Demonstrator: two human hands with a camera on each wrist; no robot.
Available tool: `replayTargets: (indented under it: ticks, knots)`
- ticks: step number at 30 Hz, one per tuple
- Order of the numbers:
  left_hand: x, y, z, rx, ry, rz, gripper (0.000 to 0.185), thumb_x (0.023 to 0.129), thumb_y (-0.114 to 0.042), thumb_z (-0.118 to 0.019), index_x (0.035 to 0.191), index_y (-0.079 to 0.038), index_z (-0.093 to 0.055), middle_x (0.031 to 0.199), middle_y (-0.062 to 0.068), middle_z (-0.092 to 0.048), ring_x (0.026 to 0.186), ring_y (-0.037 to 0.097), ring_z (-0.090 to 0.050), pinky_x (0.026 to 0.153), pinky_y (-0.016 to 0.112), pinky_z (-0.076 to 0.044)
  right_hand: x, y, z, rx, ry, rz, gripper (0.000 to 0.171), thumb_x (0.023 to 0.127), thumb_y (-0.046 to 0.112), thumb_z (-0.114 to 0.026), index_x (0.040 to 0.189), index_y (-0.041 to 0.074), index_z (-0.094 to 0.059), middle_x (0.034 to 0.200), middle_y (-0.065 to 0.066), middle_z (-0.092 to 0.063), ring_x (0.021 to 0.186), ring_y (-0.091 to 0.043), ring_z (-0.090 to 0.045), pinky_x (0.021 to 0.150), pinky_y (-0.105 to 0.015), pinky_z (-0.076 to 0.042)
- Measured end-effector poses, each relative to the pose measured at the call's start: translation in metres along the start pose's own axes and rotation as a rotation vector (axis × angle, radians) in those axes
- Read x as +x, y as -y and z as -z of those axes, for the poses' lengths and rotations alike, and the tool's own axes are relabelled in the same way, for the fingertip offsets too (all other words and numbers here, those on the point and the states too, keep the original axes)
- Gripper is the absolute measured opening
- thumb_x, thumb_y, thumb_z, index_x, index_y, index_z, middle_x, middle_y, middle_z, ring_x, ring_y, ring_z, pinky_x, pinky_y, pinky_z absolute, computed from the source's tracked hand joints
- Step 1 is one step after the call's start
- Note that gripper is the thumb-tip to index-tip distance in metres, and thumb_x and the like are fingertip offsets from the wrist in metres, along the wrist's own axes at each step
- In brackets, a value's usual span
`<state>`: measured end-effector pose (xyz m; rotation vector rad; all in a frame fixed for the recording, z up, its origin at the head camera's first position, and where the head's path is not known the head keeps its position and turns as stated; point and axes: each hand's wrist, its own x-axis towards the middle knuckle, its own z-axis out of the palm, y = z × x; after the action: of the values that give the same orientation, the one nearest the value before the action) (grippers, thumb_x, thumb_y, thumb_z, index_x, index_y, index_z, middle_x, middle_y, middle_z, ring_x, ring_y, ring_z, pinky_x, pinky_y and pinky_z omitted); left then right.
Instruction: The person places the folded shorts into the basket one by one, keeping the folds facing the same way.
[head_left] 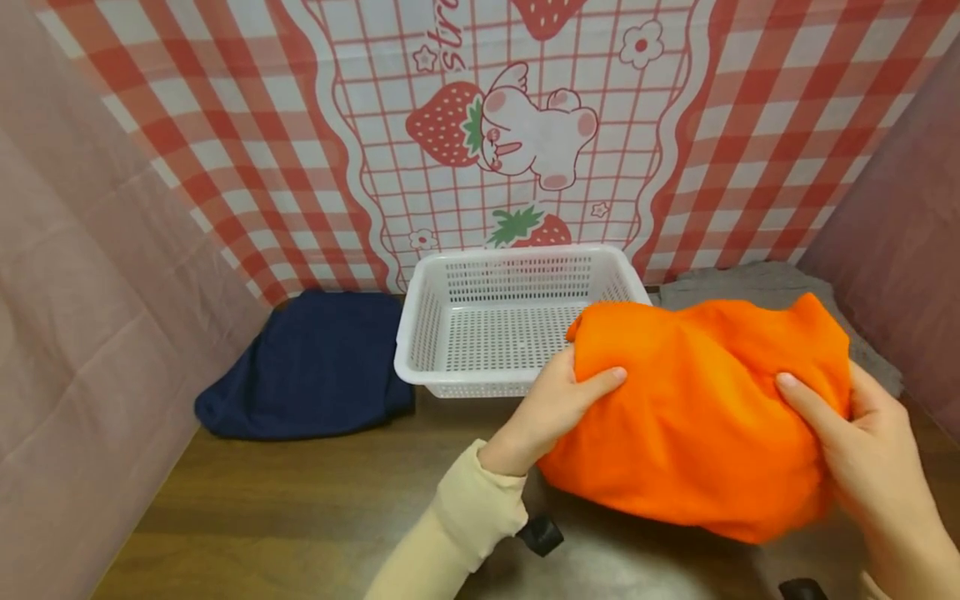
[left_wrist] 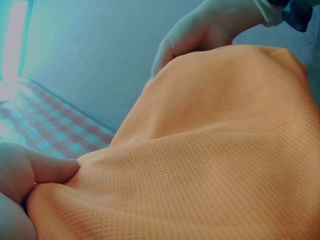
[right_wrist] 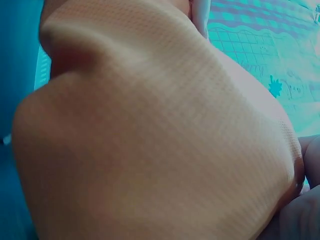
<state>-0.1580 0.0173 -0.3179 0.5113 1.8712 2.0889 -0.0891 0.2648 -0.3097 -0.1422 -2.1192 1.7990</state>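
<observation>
A bright orange piece of cloth (head_left: 697, 417), finely textured like mesh in the left wrist view, is held up between both hands at the right of the head view. My left hand (head_left: 551, 404) pinches its left upper edge, thumb on the near face and fingers hidden behind. At the opposite side my right hand (head_left: 870, 442) grips the right edge, thumb on the front. The cloth hangs in soft folds and overlaps the right front corner of a white perforated plastic basket (head_left: 465, 382). In the right wrist view the orange cloth (right_wrist: 150, 130) fills most of the picture.
Folded navy cloth (head_left: 322, 367) lies on the wooden table (head_left: 300, 500) left of the basket. Grey cloth (head_left: 757, 283) lies at the back right, partly behind the orange one. A red-checked strawberry-print curtain (head_left: 525, 125) hangs behind, with plain pinkish fabric (head_left: 90, 250) on the left.
</observation>
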Motion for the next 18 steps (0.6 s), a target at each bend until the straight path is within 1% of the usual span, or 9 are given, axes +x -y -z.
replayTargets:
  ticks: [1, 2, 4, 6, 9, 10, 13, 16, 18]
  knots:
    - [0.001, -0.001, 0.002, -0.011, -0.006, -0.010, 0.027, 0.085, -0.013, -0.062, 0.110, -0.007, -0.054, 0.092, -0.001, -0.059, 0.078, 0.009, -0.057, 0.073, 0.024, -0.048, 0.002, 0.001, -0.001, -0.040, 0.004, 0.001, 0.024, 0.085, 0.008, -0.062, 0.106, 0.019, -0.060, 0.082, 0.013, -0.061, 0.064, -0.002, -0.056, 0.054, -0.014, -0.046]
    - [0.001, -0.001, 0.005, -0.021, -0.010, -0.015, 0.026, 0.086, -0.012, -0.062, 0.110, -0.006, -0.054, 0.092, 0.000, -0.059, 0.078, 0.010, -0.057, 0.073, 0.024, -0.048, 0.003, 0.001, -0.003, -0.046, 0.016, 0.003, 0.023, 0.085, 0.008, -0.062, 0.106, 0.018, -0.060, 0.082, 0.012, -0.061, 0.064, -0.002, -0.056, 0.054, -0.014, -0.046]
    - [0.002, -0.003, 0.009, -0.044, -0.026, -0.029, 0.025, 0.086, -0.009, -0.061, 0.109, -0.003, -0.054, 0.091, 0.002, -0.058, 0.077, 0.011, -0.056, 0.072, 0.025, -0.048, 0.006, 0.002, -0.005, -0.130, 0.023, 0.005, 0.023, 0.085, 0.012, -0.062, 0.106, 0.021, -0.058, 0.082, 0.014, -0.060, 0.065, -0.002, -0.056, 0.055, -0.013, -0.046]
    - [0.002, -0.005, 0.012, -0.065, -0.055, -0.039, 0.025, 0.086, -0.008, -0.060, 0.109, -0.002, -0.054, 0.091, 0.003, -0.058, 0.077, 0.012, -0.056, 0.072, 0.025, -0.048, 0.009, 0.004, -0.008, -0.169, 0.032, 0.005, 0.023, 0.086, 0.014, -0.062, 0.107, 0.022, -0.057, 0.082, 0.015, -0.060, 0.065, -0.002, -0.056, 0.056, -0.013, -0.046]
    - [0.003, -0.009, 0.017, -0.088, -0.101, -0.051, 0.026, 0.086, -0.007, -0.060, 0.111, -0.002, -0.054, 0.092, 0.002, -0.058, 0.079, 0.013, -0.056, 0.074, 0.026, -0.048, 0.013, 0.006, -0.014, -0.275, 0.017, 0.026, 0.023, 0.086, 0.018, -0.062, 0.108, 0.024, -0.056, 0.082, 0.017, -0.058, 0.067, -0.002, -0.053, 0.058, -0.012, -0.044]
    - [0.003, -0.010, 0.018, -0.093, -0.113, -0.053, 0.027, 0.086, -0.007, -0.060, 0.111, -0.002, -0.054, 0.092, 0.002, -0.058, 0.079, 0.013, -0.056, 0.075, 0.027, -0.048, 0.014, 0.007, -0.017, -0.264, 0.019, 0.034, 0.023, 0.086, 0.017, -0.062, 0.108, 0.023, -0.056, 0.083, 0.017, -0.058, 0.068, -0.003, -0.053, 0.058, -0.012, -0.044]
    - [0.004, -0.012, 0.024, -0.101, -0.149, -0.048, 0.027, 0.086, -0.007, -0.059, 0.112, -0.001, -0.054, 0.092, 0.002, -0.058, 0.079, 0.013, -0.056, 0.076, 0.028, -0.048, 0.017, 0.008, -0.023, -0.179, 0.028, 0.039, 0.023, 0.086, 0.015, -0.062, 0.107, 0.021, -0.056, 0.082, 0.014, -0.058, 0.068, -0.004, -0.052, 0.059, -0.011, -0.044]
    - [0.004, -0.014, 0.030, -0.107, -0.175, -0.037, 0.026, 0.086, -0.006, -0.059, 0.110, 0.000, -0.054, 0.090, 0.001, -0.057, 0.078, 0.013, -0.056, 0.074, 0.026, -0.048, 0.021, 0.009, -0.029, -0.055, 0.050, 0.042, 0.022, 0.085, 0.012, -0.062, 0.105, 0.019, -0.057, 0.082, 0.011, -0.059, 0.067, -0.005, -0.052, 0.059, -0.012, -0.044]
    - [0.004, -0.014, 0.033, -0.109, -0.182, -0.036, 0.026, 0.086, -0.006, -0.059, 0.110, 0.000, -0.053, 0.089, 0.001, -0.057, 0.077, 0.013, -0.056, 0.073, 0.026, -0.048, 0.024, 0.008, -0.032, -0.012, 0.058, 0.047, 0.022, 0.085, 0.012, -0.063, 0.105, 0.019, -0.058, 0.081, 0.010, -0.058, 0.067, -0.005, -0.053, 0.058, -0.012, -0.044]
